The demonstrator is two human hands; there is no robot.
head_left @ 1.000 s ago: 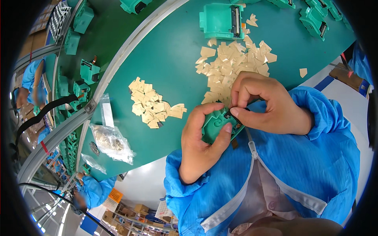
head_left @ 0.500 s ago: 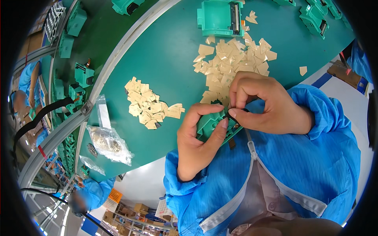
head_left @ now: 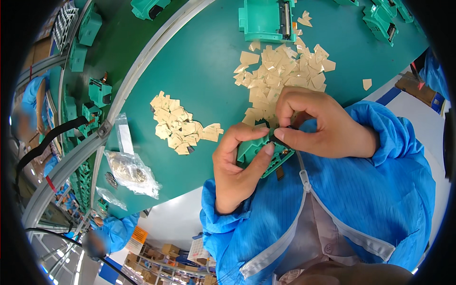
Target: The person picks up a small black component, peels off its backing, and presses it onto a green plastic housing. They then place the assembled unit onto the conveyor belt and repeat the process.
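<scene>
My left hand [head_left: 232,175] is wrapped round a green plastic housing [head_left: 251,148] in front of my chest, thumb on its near side. Small parts show along its right edge, and a short brown strip [head_left: 280,173] sticks out below. Thumb and fingers of my right hand [head_left: 327,124] are pinched together at the housing's upper right corner, on a small black piece [head_left: 272,137] mostly hidden by the fingertips. Just beyond my hands lies a large heap of beige paper-backed pieces [head_left: 270,71]; a smaller heap of similar pieces [head_left: 175,123] is to the left.
Another green housing [head_left: 261,21] stands beyond the large heap, with more housings [head_left: 380,26] at the far right. Clear plastic bags [head_left: 133,175] lie at the table's left. A metal rail [head_left: 142,61] borders a green belt with housings; a person in blue [head_left: 116,232] is at lower left.
My right thumb and fingertips have shifted slightly at the housing's corner, and the housing has tilted a little, showing more of its near edge. My left hand keeps its hold.
</scene>
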